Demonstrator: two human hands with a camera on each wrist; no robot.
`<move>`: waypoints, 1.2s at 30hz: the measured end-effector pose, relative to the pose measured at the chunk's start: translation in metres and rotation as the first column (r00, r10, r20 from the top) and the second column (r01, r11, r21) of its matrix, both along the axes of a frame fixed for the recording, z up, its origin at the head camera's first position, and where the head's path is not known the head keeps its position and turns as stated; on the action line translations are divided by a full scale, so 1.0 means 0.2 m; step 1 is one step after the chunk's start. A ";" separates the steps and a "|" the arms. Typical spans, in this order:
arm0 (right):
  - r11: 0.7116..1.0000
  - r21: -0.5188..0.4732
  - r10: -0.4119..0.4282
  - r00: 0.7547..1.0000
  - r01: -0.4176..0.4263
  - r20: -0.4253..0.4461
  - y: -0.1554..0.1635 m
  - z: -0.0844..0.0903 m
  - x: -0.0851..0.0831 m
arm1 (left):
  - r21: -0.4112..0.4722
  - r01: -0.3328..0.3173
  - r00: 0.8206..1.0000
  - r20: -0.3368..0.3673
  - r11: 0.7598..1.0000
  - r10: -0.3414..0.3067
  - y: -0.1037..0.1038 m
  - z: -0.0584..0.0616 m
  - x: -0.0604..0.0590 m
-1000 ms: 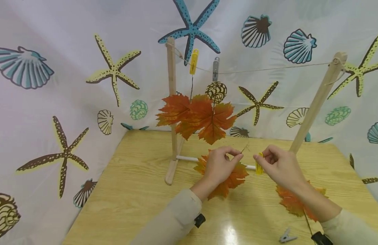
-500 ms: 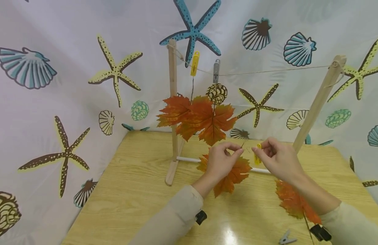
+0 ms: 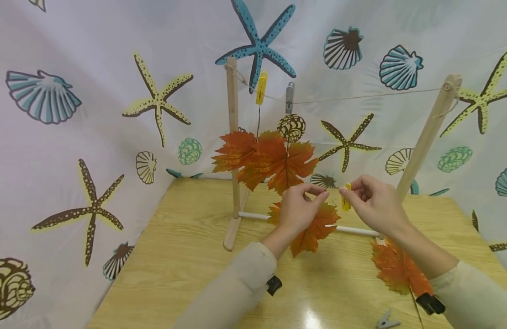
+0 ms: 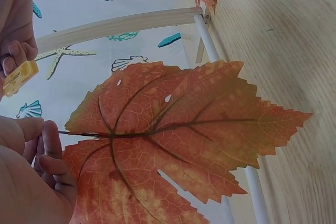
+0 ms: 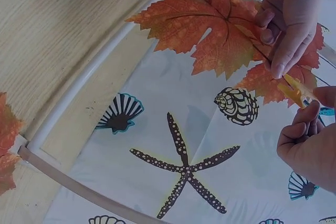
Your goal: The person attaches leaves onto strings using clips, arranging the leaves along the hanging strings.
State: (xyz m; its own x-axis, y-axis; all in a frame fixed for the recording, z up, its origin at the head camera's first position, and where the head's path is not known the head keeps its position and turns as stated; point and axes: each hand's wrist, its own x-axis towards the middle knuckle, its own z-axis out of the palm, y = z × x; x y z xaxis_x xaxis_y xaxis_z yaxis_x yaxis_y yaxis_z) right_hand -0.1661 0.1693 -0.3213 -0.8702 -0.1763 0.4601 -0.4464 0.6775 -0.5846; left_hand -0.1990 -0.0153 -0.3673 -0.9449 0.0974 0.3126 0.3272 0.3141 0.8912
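Observation:
My left hand (image 3: 298, 208) pinches the thin stem of an orange-red artificial maple leaf (image 4: 178, 124), which hangs below the fingers. Just to its right, my right hand (image 3: 378, 203) pinches a yellow clothespin (image 3: 346, 198) between thumb and fingers. A small gap separates the clothespin from the left fingertips. Both hands are below a string (image 3: 360, 97) stretched between two wooden posts. On that string, a second yellow clothespin (image 3: 261, 88) and a grey clothespin (image 3: 289, 98) hold two maple leaves (image 3: 287, 170) by their stems, side by side and overlapping.
The left post (image 3: 233, 109) and right post (image 3: 428, 137) are joined low down by a white rod (image 3: 356, 230). Another maple leaf (image 3: 391, 269) lies on the wooden table (image 3: 167, 274) under the right forearm. Close to the front edge lies a loose grey clothespin (image 3: 387, 320).
Both hands have risen a little, carrying the maple leaf and the yellow clothespin upward. The left fingertips and the clothespin are slightly closer together. The hung leaves stay on the string.

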 end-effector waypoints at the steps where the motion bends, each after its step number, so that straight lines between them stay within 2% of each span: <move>1: 1.000 -0.005 -0.001 1.000 0.001 0.000 0.00 0.00 0.00 | -0.001 0.000 1.000 -0.001 1.000 0.000 0.00 0.00 0.00; 8: 1.000 -0.006 -0.008 1.000 0.008 -0.015 0.00 0.07 -0.05 | 0.006 -0.029 0.999 -0.035 1.000 0.029 0.01 0.01 -0.03; 13: 1.000 0.020 -0.011 1.000 0.011 -0.021 0.00 0.13 -0.08 | 0.001 -0.073 0.996 -0.059 0.997 0.073 0.03 0.04 -0.04; 18: 0.999 0.040 -0.005 0.999 0.007 -0.050 0.01 0.17 -0.10 | -0.006 -0.089 0.992 -0.094 0.996 0.088 0.04 0.07 -0.04; 22: 0.999 0.048 0.008 0.996 -0.003 -0.092 0.00 0.22 -0.11 | 0.003 -0.108 0.986 -0.124 0.994 0.108 0.05 0.10 -0.05; 31: 0.999 0.032 0.021 0.994 -0.018 -0.103 -0.03 0.35 -0.14 | 0.017 -0.101 0.980 -0.172 0.995 0.103 0.07 0.19 -0.09; 36: 0.999 0.034 0.014 0.992 -0.010 -0.122 -0.04 0.40 -0.17 | 0.007 -0.114 0.970 -0.215 0.993 0.112 0.07 0.25 -0.11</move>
